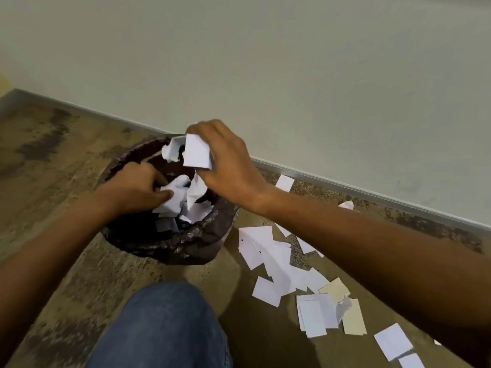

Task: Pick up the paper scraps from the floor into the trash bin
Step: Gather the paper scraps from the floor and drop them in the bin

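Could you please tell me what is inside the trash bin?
Inside the trash bin, white paper scraps lie piled. The left hand grips some there; the right hand holds more above the opening. Its bottom is hidden beneath paper and hands.

Both bare forearms reach forward from the lower corners and converge. The left hand (138,187) is the lower one, knuckles up, its fingers and thumb curled and pinching a crumpled paper scrap (174,193). The right hand (228,160) is higher and farther out, its back up and wrist bent down, fingers closed round a wad of white paper (196,152). The hands are near each other but apart. A bent knee (164,328) in blue jeans shows between the arms.
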Available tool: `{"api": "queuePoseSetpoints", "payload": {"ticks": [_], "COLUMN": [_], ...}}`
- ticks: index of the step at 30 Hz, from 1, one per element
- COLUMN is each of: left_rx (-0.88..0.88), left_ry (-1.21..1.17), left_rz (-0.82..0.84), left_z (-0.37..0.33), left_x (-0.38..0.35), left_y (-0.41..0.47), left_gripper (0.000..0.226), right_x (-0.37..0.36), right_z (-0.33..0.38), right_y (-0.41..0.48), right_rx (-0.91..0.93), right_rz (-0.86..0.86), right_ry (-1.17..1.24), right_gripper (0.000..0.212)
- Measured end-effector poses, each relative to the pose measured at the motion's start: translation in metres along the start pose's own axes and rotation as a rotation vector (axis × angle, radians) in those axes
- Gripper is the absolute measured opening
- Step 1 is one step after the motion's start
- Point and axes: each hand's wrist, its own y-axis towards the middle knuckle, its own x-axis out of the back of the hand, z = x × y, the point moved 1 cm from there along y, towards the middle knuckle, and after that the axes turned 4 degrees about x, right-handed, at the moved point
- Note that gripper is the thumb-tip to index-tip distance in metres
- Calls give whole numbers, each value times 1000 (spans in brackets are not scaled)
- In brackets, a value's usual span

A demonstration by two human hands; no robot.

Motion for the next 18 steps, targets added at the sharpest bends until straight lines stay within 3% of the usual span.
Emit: {"api": "queuePoseSetpoints", "payload": {"ticks": [6, 14, 18], "left_rx": [-73, -23, 51], "left_ry": [48, 76, 34], "left_rz": [-19, 19, -73], "left_z": [7, -4, -15], "left_x": [-34, -19, -2], "left_y": [5, 11, 11], "left_gripper": [24, 23, 19], "right_x": [-9, -8, 3], "right_z": [-11, -24, -28], "right_y": [-7, -10, -6], "right_rx": [-21, 21, 22], "right_rz": [138, 380, 421], "right_ry": [-52, -67, -100], "right_gripper": [56, 86, 101]}}
